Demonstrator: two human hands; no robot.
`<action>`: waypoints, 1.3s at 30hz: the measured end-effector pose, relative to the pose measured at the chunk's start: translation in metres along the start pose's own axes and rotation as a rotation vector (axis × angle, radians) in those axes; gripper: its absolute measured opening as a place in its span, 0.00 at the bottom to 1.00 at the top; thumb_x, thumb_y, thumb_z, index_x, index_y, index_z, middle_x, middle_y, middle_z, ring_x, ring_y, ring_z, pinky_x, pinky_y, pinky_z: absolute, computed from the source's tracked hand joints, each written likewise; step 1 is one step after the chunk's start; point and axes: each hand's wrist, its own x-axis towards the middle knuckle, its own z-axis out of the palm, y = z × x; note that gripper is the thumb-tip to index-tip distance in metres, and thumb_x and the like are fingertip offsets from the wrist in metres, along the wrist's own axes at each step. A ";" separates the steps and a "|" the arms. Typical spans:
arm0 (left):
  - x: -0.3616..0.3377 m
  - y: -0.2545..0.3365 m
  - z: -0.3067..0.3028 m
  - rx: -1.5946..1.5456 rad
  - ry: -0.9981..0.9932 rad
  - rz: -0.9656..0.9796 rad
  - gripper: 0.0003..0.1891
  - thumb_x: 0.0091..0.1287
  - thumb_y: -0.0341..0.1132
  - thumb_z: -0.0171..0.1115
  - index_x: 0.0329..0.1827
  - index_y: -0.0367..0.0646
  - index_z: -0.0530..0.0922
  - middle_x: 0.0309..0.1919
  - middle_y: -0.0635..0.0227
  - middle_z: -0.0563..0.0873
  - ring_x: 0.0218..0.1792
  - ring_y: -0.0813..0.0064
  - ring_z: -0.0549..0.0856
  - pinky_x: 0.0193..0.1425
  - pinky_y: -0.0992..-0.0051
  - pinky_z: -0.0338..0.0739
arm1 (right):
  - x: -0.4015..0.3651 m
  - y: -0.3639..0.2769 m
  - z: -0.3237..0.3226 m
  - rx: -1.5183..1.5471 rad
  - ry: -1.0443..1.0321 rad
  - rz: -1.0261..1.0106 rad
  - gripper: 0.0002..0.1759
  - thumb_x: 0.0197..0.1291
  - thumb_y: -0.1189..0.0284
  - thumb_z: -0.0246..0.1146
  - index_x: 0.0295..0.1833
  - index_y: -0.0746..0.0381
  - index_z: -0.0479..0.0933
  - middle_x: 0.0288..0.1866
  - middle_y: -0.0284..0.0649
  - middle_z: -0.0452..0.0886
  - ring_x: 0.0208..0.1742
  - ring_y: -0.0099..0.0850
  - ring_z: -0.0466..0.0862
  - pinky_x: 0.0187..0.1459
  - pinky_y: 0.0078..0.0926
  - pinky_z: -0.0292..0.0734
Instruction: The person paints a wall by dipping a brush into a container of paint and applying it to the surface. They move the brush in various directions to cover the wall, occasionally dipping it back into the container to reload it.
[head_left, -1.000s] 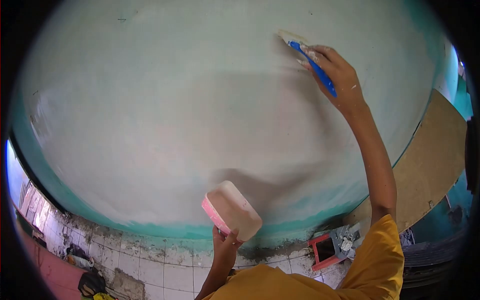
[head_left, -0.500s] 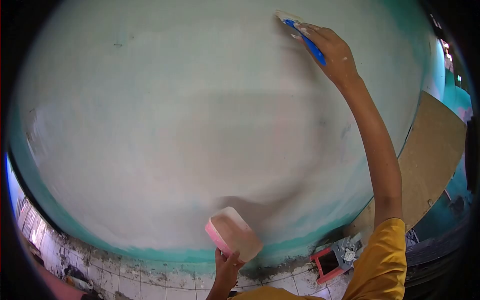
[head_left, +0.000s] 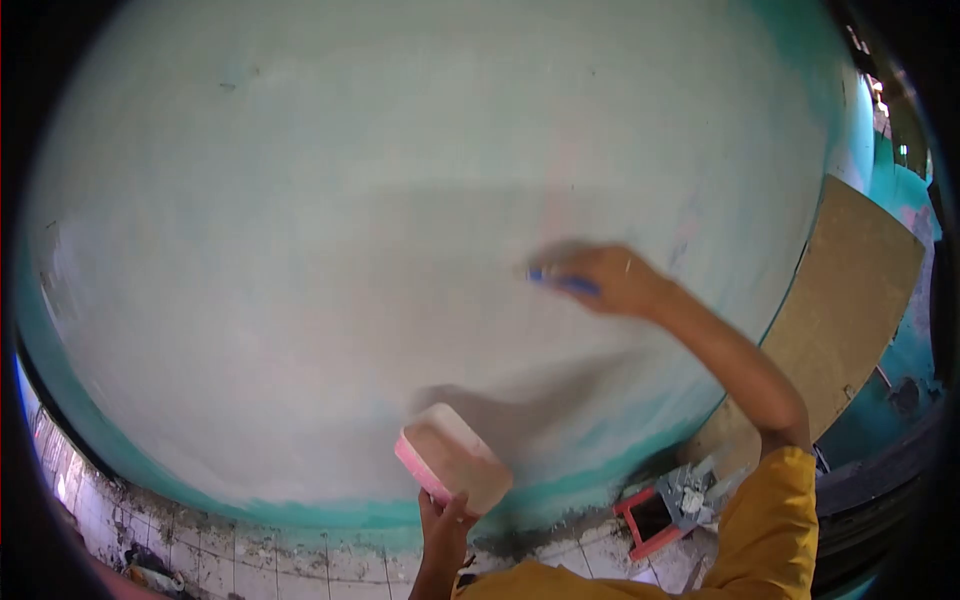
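Observation:
My right hand (head_left: 618,280) is closed around the blue handle of a paintbrush (head_left: 572,283), in front of the middle right of the wall. Its pale bristles point left and are smeared by motion. A pinkish-white plastic tub (head_left: 418,462) is in my left hand (head_left: 446,515), gripped at its lower edge with the thumb over the rim. The tub is tilted toward me, and pale paint coats its inside. Whitish paint with faint pink and green patches covers the wall (head_left: 330,290) before me.
Along the wall's foot runs a teal band (head_left: 330,515) above a dirty tiled floor (head_left: 300,570). A red-and-grey stool (head_left: 650,522) with whitish stuff on it stands at lower right. Behind it, a brown board (head_left: 850,300) leans by the wall's right edge.
My right hand has come down from high on the wall, bringing the paintbrush to mid-height with the elbow more bent. The tub stays in my left hand, nearly in place.

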 end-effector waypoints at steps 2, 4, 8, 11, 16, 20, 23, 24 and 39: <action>0.000 0.001 0.003 -0.001 0.026 -0.034 0.37 0.68 0.28 0.64 0.75 0.44 0.51 0.67 0.55 0.68 0.64 0.58 0.76 0.62 0.51 0.80 | 0.027 0.024 -0.032 -0.042 -0.025 0.168 0.18 0.67 0.57 0.63 0.51 0.58 0.85 0.48 0.47 0.87 0.47 0.48 0.86 0.52 0.40 0.81; -0.002 0.001 0.002 -0.013 0.014 -0.039 0.37 0.68 0.28 0.64 0.75 0.45 0.51 0.67 0.57 0.68 0.64 0.58 0.76 0.62 0.51 0.79 | 0.059 0.032 -0.079 -0.029 0.171 0.241 0.20 0.65 0.53 0.65 0.48 0.59 0.86 0.42 0.48 0.87 0.41 0.50 0.86 0.47 0.41 0.81; -0.007 -0.005 -0.005 -0.016 0.041 -0.042 0.37 0.68 0.28 0.64 0.75 0.44 0.51 0.67 0.57 0.68 0.65 0.57 0.76 0.62 0.50 0.79 | 0.084 0.024 -0.102 -0.311 0.558 0.222 0.14 0.65 0.66 0.68 0.51 0.63 0.85 0.46 0.46 0.89 0.43 0.41 0.88 0.49 0.29 0.82; -0.010 0.000 -0.005 -0.026 0.073 -0.075 0.37 0.68 0.28 0.63 0.75 0.44 0.50 0.67 0.56 0.68 0.66 0.57 0.75 0.63 0.51 0.79 | 0.040 0.022 -0.039 -0.402 0.511 -0.014 0.17 0.61 0.69 0.68 0.55 0.60 0.83 0.54 0.46 0.86 0.51 0.42 0.87 0.53 0.33 0.82; -0.002 -0.007 -0.012 0.007 0.102 -0.074 0.38 0.69 0.27 0.62 0.77 0.45 0.49 0.68 0.57 0.67 0.68 0.60 0.72 0.63 0.56 0.79 | -0.087 -0.042 0.144 -0.308 0.200 0.044 0.17 0.62 0.71 0.63 0.58 0.58 0.81 0.61 0.44 0.82 0.54 0.42 0.86 0.53 0.36 0.84; -0.002 -0.008 -0.014 0.043 0.137 -0.095 0.38 0.69 0.26 0.61 0.77 0.44 0.49 0.68 0.58 0.67 0.68 0.60 0.73 0.62 0.56 0.79 | -0.129 -0.073 0.183 -0.011 0.014 0.180 0.18 0.61 0.72 0.64 0.58 0.58 0.80 0.58 0.43 0.83 0.54 0.42 0.85 0.55 0.38 0.83; -0.002 -0.008 -0.014 0.093 0.106 -0.052 0.36 0.69 0.32 0.62 0.75 0.43 0.52 0.67 0.59 0.69 0.65 0.61 0.75 0.62 0.54 0.79 | -0.105 -0.048 0.139 0.188 -0.122 0.329 0.19 0.60 0.72 0.66 0.58 0.55 0.81 0.60 0.43 0.83 0.57 0.43 0.84 0.58 0.38 0.81; -0.002 -0.006 -0.014 0.100 0.096 -0.051 0.36 0.69 0.32 0.62 0.75 0.42 0.52 0.67 0.58 0.69 0.65 0.60 0.76 0.63 0.54 0.79 | -0.089 -0.029 0.120 0.164 0.037 0.228 0.21 0.59 0.73 0.65 0.60 0.56 0.80 0.62 0.45 0.82 0.60 0.43 0.83 0.58 0.37 0.80; -0.010 -0.006 -0.025 0.113 0.170 -0.076 0.37 0.68 0.32 0.62 0.75 0.40 0.51 0.66 0.54 0.70 0.65 0.58 0.76 0.63 0.54 0.80 | -0.158 -0.091 0.252 -0.126 0.264 0.220 0.19 0.60 0.75 0.64 0.58 0.56 0.82 0.61 0.39 0.84 0.58 0.35 0.86 0.51 0.31 0.85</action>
